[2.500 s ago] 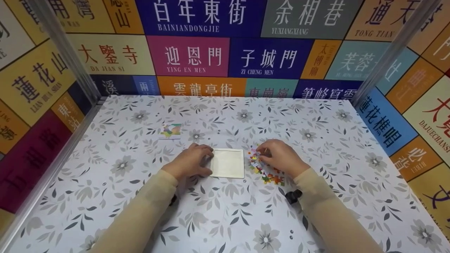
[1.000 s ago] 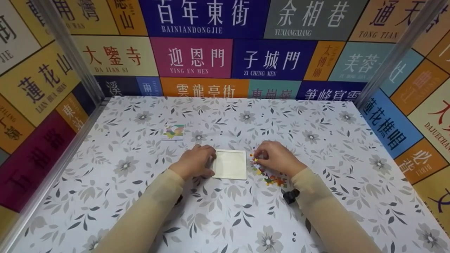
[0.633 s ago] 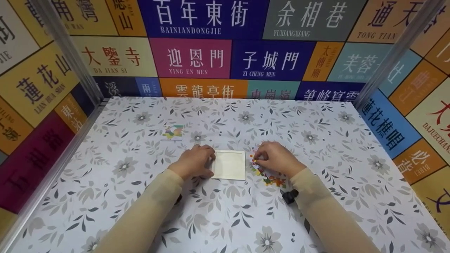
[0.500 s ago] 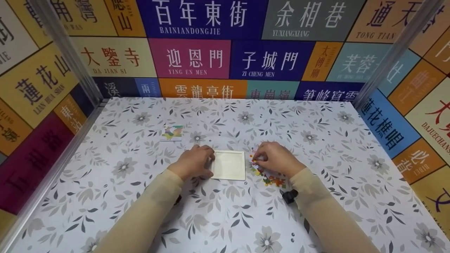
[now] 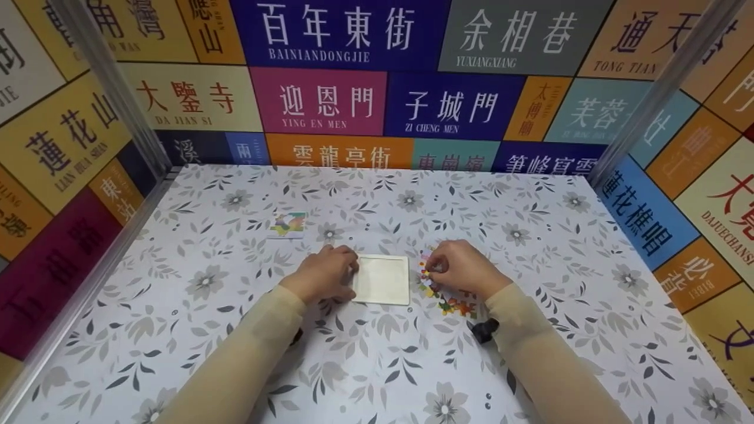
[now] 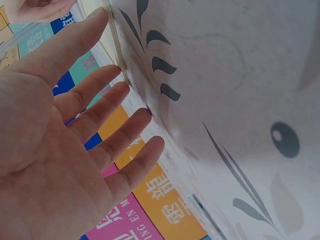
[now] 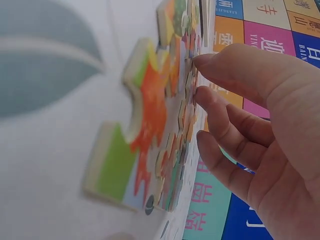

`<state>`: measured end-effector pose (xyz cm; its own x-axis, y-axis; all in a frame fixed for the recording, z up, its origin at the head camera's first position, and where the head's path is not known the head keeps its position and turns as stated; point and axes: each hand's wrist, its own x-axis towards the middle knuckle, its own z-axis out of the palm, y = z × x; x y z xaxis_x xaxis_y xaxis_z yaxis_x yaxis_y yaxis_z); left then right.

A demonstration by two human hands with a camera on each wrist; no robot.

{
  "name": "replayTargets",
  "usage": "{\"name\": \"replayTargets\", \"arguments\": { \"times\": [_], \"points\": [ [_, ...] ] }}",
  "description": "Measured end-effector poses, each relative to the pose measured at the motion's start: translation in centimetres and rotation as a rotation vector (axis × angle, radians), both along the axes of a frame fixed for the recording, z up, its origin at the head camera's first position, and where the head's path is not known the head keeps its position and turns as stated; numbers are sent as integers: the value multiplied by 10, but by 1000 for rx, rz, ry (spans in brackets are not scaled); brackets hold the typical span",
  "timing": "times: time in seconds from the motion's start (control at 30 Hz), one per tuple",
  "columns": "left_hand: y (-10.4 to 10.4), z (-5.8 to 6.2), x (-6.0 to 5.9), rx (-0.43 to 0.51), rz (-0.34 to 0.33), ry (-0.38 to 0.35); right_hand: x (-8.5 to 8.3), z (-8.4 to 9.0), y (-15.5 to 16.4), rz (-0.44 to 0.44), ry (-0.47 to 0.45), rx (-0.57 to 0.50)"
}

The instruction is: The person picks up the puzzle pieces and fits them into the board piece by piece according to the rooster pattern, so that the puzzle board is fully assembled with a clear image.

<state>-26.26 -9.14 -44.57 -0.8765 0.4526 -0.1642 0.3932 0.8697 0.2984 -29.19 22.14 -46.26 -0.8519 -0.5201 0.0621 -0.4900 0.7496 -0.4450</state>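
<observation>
Beige sleeves cover both my forearms as they reach over the flower-printed tabletop (image 5: 377, 365). My left hand (image 5: 323, 275) lies flat with its fingers straight and a little spread, the fingertips (image 6: 107, 15) against the left edge of the pale square tray (image 5: 382, 279); the left wrist view shows the open palm and the tray's thin rim (image 6: 114, 35) right at the index finger. My right hand (image 5: 463, 270) sits on the other side of the tray, resting over the heap of coloured puzzle pieces (image 5: 450, 300), which lies on the tabletop just to the right of the tray. Its fingers are bent and gathered, thumb and index tips (image 7: 205, 60) meeting at the edge of the pieces (image 7: 150, 115); it seems to be pinching one small piece, though the close view is too blurred for me to be sure which one. The nearest pieces there show green, orange and yellow print on thick card. Farther back and to the left, well apart from my hands, a small picture card (image 5: 288, 225) lies flat on the tabletop. Beyond it stand the walls (image 5: 330, 100) with coloured panels of Chinese place names, framed at the corners by metal posts (image 5: 112, 94).
</observation>
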Motion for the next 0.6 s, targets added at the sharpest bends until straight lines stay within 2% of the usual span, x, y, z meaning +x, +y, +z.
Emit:
{"name": "replayTargets", "arguments": {
  "times": [0.27, 0.6],
  "points": [
    [1, -1, -1, -28, 9, -11, 0, 1, 1, -28, 3, -18],
    [0, -1, 1, -26, -15, 8, 0, 1, -5, -26, -56, -42]
  ]
}}
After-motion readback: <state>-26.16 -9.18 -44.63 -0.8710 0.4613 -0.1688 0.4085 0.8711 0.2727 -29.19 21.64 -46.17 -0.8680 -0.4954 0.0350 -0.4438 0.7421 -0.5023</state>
